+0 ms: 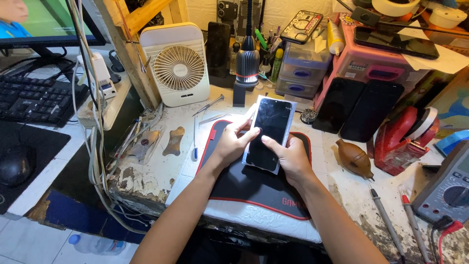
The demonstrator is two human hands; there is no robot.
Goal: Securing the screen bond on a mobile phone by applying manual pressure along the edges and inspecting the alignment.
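Fingers (250,132) of both hands grip dark glossy phone screen (268,132), tilted.

A flat black-screened phone (267,134) sits between both hands above a red-edged black desk mat (254,190); a white slatted desk fan (178,66) stands behind-left.

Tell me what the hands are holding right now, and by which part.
Both hands hold one black phone screen panel above the mat. The left hand grips its left edge, and the right hand its lower right edge, thumb on the glass.

Phone (267,132) between 2 hands (233,143)
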